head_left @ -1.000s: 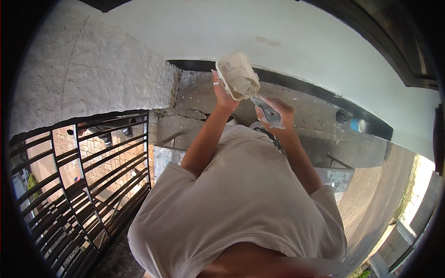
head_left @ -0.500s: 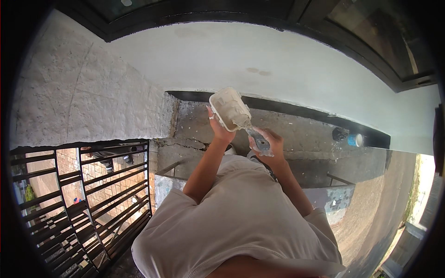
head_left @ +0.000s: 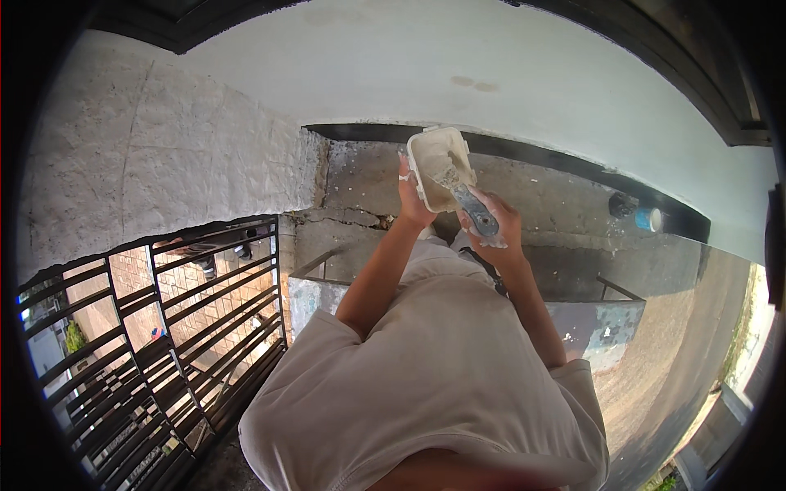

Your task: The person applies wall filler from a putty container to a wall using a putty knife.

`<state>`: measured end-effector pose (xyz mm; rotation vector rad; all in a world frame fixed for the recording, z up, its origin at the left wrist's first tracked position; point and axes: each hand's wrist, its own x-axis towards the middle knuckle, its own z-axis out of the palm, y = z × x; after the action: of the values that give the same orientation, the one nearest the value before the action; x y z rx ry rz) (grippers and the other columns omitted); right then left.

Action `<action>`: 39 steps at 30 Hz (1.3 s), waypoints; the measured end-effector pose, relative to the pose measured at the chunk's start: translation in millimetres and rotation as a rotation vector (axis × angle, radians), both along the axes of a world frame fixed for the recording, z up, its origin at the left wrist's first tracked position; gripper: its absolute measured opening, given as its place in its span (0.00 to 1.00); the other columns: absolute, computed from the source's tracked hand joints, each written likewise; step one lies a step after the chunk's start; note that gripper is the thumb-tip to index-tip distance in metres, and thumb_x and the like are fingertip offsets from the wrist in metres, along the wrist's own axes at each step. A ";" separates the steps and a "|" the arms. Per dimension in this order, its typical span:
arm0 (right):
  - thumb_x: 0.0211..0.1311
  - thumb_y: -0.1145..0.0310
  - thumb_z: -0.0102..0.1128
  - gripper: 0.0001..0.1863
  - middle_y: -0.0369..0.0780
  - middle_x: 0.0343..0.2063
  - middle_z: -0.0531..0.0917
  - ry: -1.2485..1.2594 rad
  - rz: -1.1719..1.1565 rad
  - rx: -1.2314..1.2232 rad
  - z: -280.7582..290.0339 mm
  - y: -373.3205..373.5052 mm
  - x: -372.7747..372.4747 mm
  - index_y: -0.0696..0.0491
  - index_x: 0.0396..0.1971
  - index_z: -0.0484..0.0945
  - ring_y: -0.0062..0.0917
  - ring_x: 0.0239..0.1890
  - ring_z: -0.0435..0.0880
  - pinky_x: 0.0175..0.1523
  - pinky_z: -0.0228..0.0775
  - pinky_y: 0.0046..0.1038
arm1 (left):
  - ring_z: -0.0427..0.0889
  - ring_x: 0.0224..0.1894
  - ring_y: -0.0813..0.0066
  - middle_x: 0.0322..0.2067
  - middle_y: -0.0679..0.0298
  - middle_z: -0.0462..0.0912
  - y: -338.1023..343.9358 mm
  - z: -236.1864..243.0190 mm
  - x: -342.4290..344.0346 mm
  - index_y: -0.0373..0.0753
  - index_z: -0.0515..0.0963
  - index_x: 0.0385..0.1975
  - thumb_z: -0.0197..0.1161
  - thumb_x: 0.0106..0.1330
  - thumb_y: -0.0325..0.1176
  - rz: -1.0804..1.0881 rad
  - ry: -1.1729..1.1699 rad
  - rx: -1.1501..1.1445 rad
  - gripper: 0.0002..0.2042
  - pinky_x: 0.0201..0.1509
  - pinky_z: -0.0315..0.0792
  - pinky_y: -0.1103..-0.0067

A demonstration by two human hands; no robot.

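My left hand point(head_left: 415, 202) holds a cream-coloured plastic tub point(head_left: 416, 170) from its left side, the tub's opening facing me. Pale paste point(head_left: 440, 150) coats the inside. In my right hand point(head_left: 503, 225) is a putty knife with a grey handle point(head_left: 476, 212). Its blade reaches into the tub and is smeared with paste, so the tip is hard to make out. White smears show on the fingers of both hands.
A white wall point(head_left: 393, 74) rises ahead over a dark skirting strip, with a rough grey surface point(head_left: 188, 155) to the left. Black metal railings point(head_left: 164, 303) stand at lower left. A blue-and-white can point(head_left: 648, 219) and a dark lump point(head_left: 622, 204) sit on the concrete floor at right.
The tub has turned more upright, and the knife blade has moved further into it. In the picture, both hands and the tub have shifted to the right.
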<state>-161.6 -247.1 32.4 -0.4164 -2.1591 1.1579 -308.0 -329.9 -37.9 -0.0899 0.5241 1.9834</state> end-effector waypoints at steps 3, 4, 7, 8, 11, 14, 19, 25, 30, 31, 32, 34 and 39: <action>0.51 0.75 0.71 0.24 0.44 0.33 0.84 -0.092 0.132 -0.020 8.5 4.7 10.8 0.57 0.51 0.78 0.36 0.29 0.86 0.35 0.78 0.31 | 0.71 0.65 0.52 0.64 0.56 0.70 -6.6 -0.9 -8.5 0.44 0.60 0.70 0.41 0.66 0.72 0.086 0.061 -0.034 0.42 0.67 0.67 0.56; 0.51 0.75 0.72 0.24 0.44 0.32 0.85 -0.083 0.109 -0.011 10.3 5.1 12.4 0.57 0.50 0.78 0.36 0.28 0.86 0.35 0.78 0.30 | 0.70 0.65 0.52 0.64 0.56 0.70 -8.6 -1.9 -11.4 0.45 0.60 0.70 0.40 0.66 0.72 0.100 0.069 -0.023 0.42 0.67 0.67 0.56; 0.50 0.74 0.72 0.24 0.45 0.32 0.85 -0.054 0.019 -0.048 -1.6 7.4 11.8 0.57 0.50 0.78 0.36 0.28 0.86 0.35 0.78 0.30 | 0.70 0.65 0.53 0.64 0.57 0.70 -3.6 3.2 -10.2 0.45 0.60 0.70 0.39 0.67 0.71 0.128 0.057 -0.048 0.41 0.67 0.67 0.57; 0.50 0.74 0.72 0.25 0.45 0.32 0.85 -0.037 -0.037 -0.102 -2.6 5.9 9.5 0.57 0.51 0.78 0.36 0.29 0.86 0.35 0.78 0.30 | 0.71 0.65 0.53 0.63 0.57 0.70 -1.5 3.8 -9.5 0.45 0.60 0.70 0.39 0.68 0.71 0.100 0.050 -0.064 0.41 0.67 0.67 0.57; 0.50 0.74 0.71 0.25 0.46 0.33 0.86 0.018 -0.012 -0.040 0.0 -1.6 1.6 0.57 0.52 0.78 0.37 0.30 0.87 0.36 0.78 0.30 | 0.71 0.64 0.54 0.63 0.57 0.70 3.8 6.8 -2.4 0.44 0.60 0.70 0.38 0.69 0.70 0.066 0.034 -0.068 0.40 0.67 0.67 0.57; 0.50 0.74 0.71 0.26 0.46 0.34 0.86 -0.020 0.091 -0.025 7.6 5.7 16.6 0.56 0.53 0.78 0.37 0.31 0.87 0.37 0.79 0.30 | 0.71 0.64 0.55 0.63 0.56 0.70 6.9 6.5 -5.1 0.43 0.59 0.70 0.38 0.70 0.70 0.075 0.056 -0.037 0.40 0.66 0.68 0.57; 0.51 0.74 0.71 0.24 0.46 0.33 0.87 -0.051 0.025 -0.003 4.2 22.8 29.0 0.57 0.51 0.79 0.37 0.30 0.88 0.36 0.79 0.29 | 0.69 0.66 0.54 0.65 0.57 0.69 5.0 14.7 0.3 0.44 0.59 0.70 0.39 0.68 0.71 0.064 0.104 -0.095 0.41 0.68 0.66 0.57; 0.51 0.78 0.70 0.24 0.45 0.32 0.87 0.009 0.070 -0.004 14.3 10.2 27.3 0.55 0.52 0.79 0.30 0.28 0.87 0.36 0.78 0.26 | 0.68 0.66 0.53 0.66 0.57 0.67 10.5 8.5 9.3 0.44 0.58 0.71 0.40 0.67 0.71 0.132 0.112 -0.061 0.42 0.69 0.64 0.58; 0.50 0.74 0.71 0.25 0.45 0.32 0.87 -0.020 0.075 -0.049 9.3 37.2 37.7 0.53 0.51 0.80 0.35 0.29 0.88 0.35 0.78 0.28 | 0.71 0.64 0.53 0.64 0.55 0.68 11.8 9.1 8.9 0.42 0.57 0.71 0.48 0.65 0.70 0.085 0.225 -0.011 0.43 0.66 0.69 0.57; 0.50 0.74 0.71 0.25 0.45 0.32 0.87 -0.026 0.077 -0.046 8.6 38.9 37.8 0.53 0.51 0.80 0.35 0.29 0.88 0.35 0.78 0.28 | 0.71 0.64 0.53 0.64 0.55 0.68 17.0 10.8 12.4 0.42 0.57 0.71 0.48 0.65 0.70 0.087 0.220 -0.008 0.43 0.66 0.69 0.57; 0.50 0.75 0.71 0.25 0.45 0.32 0.87 0.013 0.048 0.003 15.2 35.3 30.4 0.54 0.51 0.80 0.34 0.29 0.88 0.36 0.78 0.28 | 0.71 0.64 0.53 0.64 0.55 0.69 20.5 10.7 13.3 0.42 0.57 0.71 0.50 0.65 0.68 0.073 0.252 -0.007 0.42 0.65 0.70 0.56; 0.49 0.75 0.71 0.24 0.45 0.32 0.87 0.050 0.026 0.052 19.0 40.0 28.4 0.54 0.51 0.80 0.33 0.29 0.88 0.36 0.78 0.27 | 0.72 0.64 0.53 0.63 0.54 0.70 28.3 11.3 14.0 0.42 0.57 0.70 0.52 0.65 0.66 0.066 0.283 -0.007 0.41 0.65 0.70 0.55; 0.63 0.68 0.65 0.16 0.42 0.23 0.85 -0.214 -0.046 -0.744 31.8 64.9 49.0 0.60 0.48 0.81 0.21 0.17 0.81 0.22 0.70 0.19 | 0.74 0.61 0.54 0.60 0.54 0.72 35.9 17.5 12.8 0.41 0.61 0.68 0.52 0.65 0.64 0.031 0.236 -0.052 0.38 0.63 0.72 0.55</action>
<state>-112.6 -182.2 64.3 -0.9352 -1.7991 1.9464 -295.2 -294.0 -20.3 0.1060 0.7300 2.0234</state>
